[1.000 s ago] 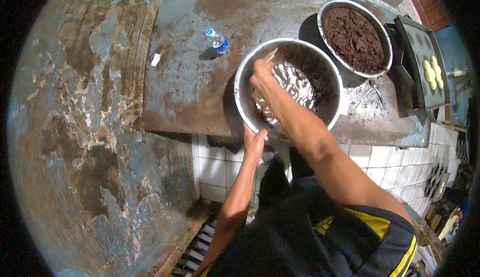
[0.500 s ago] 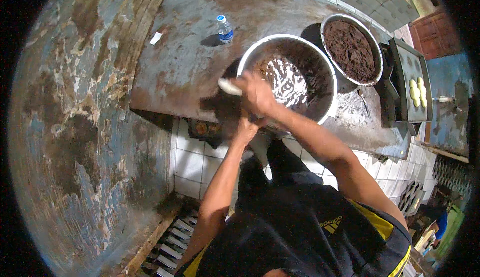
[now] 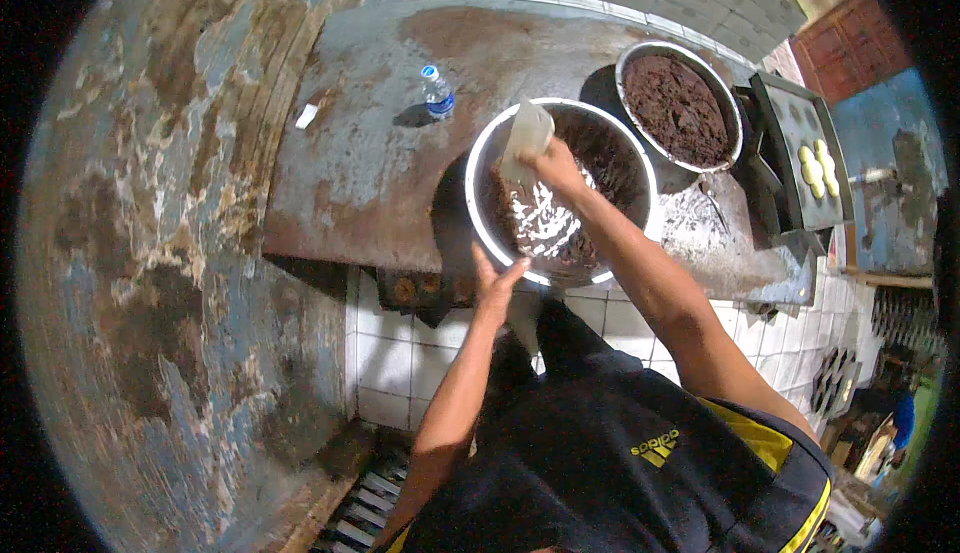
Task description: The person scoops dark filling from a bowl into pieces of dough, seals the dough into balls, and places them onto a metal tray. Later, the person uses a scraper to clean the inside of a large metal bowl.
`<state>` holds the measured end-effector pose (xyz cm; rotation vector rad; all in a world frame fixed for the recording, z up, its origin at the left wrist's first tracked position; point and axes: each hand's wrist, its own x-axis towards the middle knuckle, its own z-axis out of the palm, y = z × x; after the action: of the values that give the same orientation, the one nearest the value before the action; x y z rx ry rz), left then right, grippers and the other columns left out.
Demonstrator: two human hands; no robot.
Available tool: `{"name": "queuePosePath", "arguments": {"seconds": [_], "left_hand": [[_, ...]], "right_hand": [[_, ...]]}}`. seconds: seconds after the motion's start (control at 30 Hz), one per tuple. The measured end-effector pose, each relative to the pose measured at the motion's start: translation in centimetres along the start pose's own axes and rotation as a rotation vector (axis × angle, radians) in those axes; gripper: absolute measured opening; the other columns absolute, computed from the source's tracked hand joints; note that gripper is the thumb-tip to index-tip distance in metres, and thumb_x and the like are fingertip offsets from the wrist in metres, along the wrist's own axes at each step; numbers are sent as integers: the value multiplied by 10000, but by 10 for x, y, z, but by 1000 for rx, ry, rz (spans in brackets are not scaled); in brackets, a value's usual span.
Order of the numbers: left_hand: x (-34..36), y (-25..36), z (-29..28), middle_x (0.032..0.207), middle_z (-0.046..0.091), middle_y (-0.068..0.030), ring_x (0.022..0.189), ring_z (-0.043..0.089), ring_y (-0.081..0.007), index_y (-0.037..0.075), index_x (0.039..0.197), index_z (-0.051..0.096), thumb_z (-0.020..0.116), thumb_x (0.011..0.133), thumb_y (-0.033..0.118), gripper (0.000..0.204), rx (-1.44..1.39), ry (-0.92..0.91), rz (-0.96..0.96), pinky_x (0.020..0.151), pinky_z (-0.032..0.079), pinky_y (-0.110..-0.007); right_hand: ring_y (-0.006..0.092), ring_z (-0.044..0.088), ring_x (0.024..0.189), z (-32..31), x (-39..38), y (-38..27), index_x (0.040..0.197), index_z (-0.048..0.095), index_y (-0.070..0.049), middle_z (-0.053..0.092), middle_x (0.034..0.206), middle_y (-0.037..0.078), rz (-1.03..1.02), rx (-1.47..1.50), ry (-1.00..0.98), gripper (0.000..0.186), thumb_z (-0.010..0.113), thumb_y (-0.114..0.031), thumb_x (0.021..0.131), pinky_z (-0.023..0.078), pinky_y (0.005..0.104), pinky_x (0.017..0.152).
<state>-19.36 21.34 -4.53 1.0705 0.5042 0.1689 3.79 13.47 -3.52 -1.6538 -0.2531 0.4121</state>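
Observation:
A large metal bowl stands on a worn metal worktop and holds dark brown filling with white streaks. My left hand grips the bowl's near rim. My right hand is over the bowl, shut on a pale flat scraper that points up toward the far rim.
A second metal bowl of dark filling stands behind to the right. A small water bottle and a white scrap lie on the worktop. A dark tray with yellow dough pieces is at right. White tiles face the counter below.
My right hand has lifted the scraper from the bowl's left rim up toward the far side. The left hand stays on the near rim. The view has shifted.

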Motion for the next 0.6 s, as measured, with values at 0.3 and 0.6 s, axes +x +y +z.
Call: {"name": "queuePosePath", "arguments": {"seconds": [0.3,0.6], "left_hand": [[122,63,-37,1479,427,-107,1331,442,-239,105,1595,183,652,696,26,1018,183,-335,-135,1115,379,-378],[67,27,-33,1319,546,-94,1163,543,-222,39,1461,338,614,746,0,768,294,-86,-124,1040,431,-361]], "right_hand": [[200,620,948,80,-61,21,1172,658,-44,684,1033,89,364,277,83,414,470,77,823,499,335,836],[205,551,827,111,18,-11,1076,609,-108,628,909,87,483,612,564,396,387,104,825,482,384,733]]}}
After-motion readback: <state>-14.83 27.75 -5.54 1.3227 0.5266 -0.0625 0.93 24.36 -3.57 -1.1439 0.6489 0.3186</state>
